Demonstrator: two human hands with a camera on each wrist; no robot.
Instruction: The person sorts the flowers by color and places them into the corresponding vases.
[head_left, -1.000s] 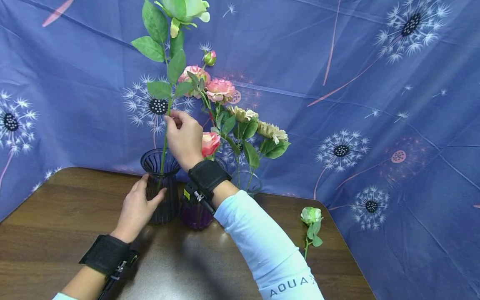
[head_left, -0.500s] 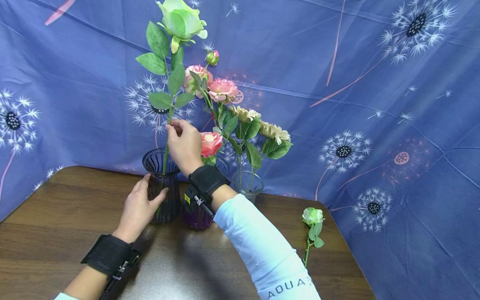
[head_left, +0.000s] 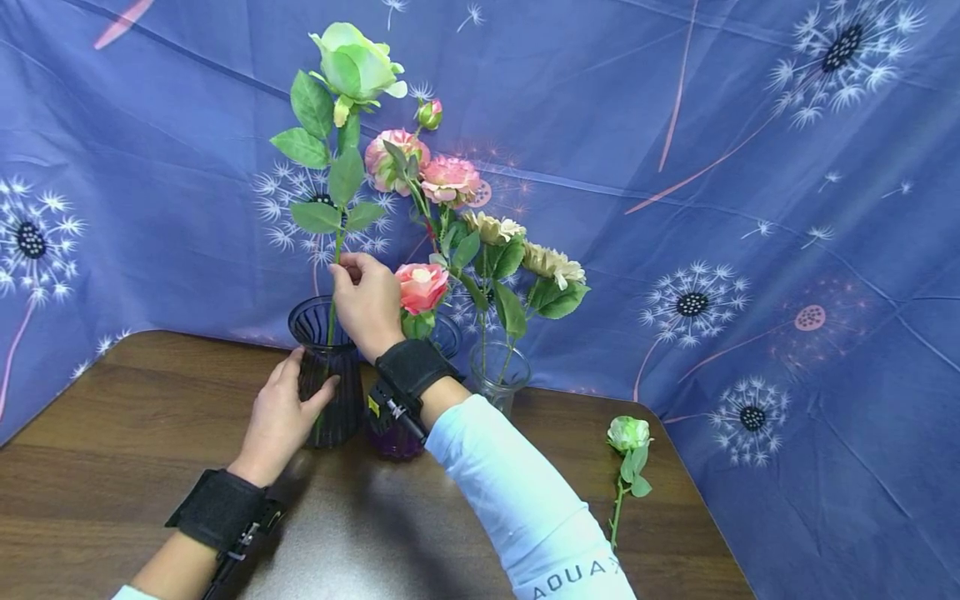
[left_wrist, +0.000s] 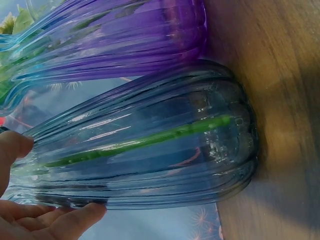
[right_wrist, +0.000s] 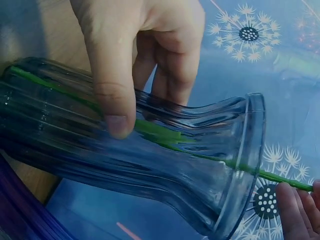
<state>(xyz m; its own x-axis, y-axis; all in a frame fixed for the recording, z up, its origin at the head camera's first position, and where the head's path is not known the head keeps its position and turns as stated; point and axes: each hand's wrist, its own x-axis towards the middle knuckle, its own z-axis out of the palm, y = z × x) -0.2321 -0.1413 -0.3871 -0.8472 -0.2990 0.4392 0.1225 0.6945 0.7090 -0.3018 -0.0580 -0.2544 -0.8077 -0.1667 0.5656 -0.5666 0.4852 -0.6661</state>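
Note:
My right hand (head_left: 367,304) pinches the stem of a pale green rose (head_left: 356,67) between thumb and fingertips, a little above a dark ribbed glass vase (head_left: 330,392). The rose stands upright, its leaves above my fingers. Thumb and fingers of my left hand (head_left: 281,412) grip the vase from both sides below its flared rim. Through the glass in the left wrist view, the green stem (left_wrist: 145,141) runs down to the vase's bottom. The right wrist view shows my left thumb (right_wrist: 117,112) against the glass and the stem passing out through the mouth.
A purple glass vase (head_left: 393,437) with pink flowers (head_left: 422,287) stands just right, partly behind my right wrist. Beyond it, a clear glass vase (head_left: 501,367) holds cream flowers (head_left: 551,265). Another green rose (head_left: 628,435) lies on the wooden table's right side. A blue curtain hangs behind.
The green rose has come down into the vase along with my right hand, and its whole bloom now shows. My left hand has kept its grip on the vase.

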